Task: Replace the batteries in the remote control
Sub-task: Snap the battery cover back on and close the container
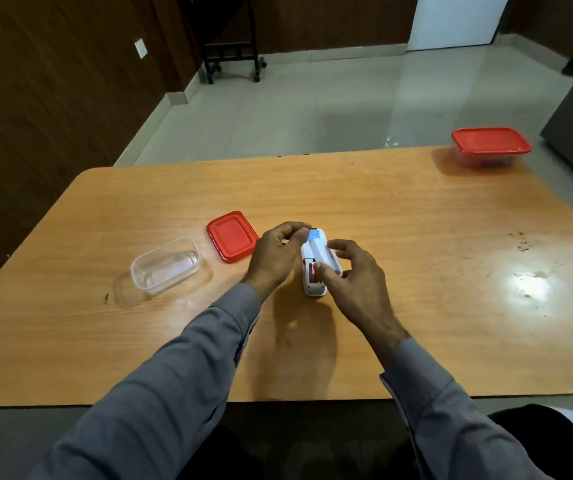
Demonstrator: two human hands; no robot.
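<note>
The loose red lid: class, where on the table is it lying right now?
In the head view, the red lid lies flat left of centre on the table, between the clear tub and the left hand.

No text, brand, number or sign can be read anywhere. The remote point(319, 261) carries a small blue label point(314, 234) at its far end, but its print is too small and blurred to make out. The battery point(312, 270) in the open compartment shows a red wrapper with no legible lettering.
</note>
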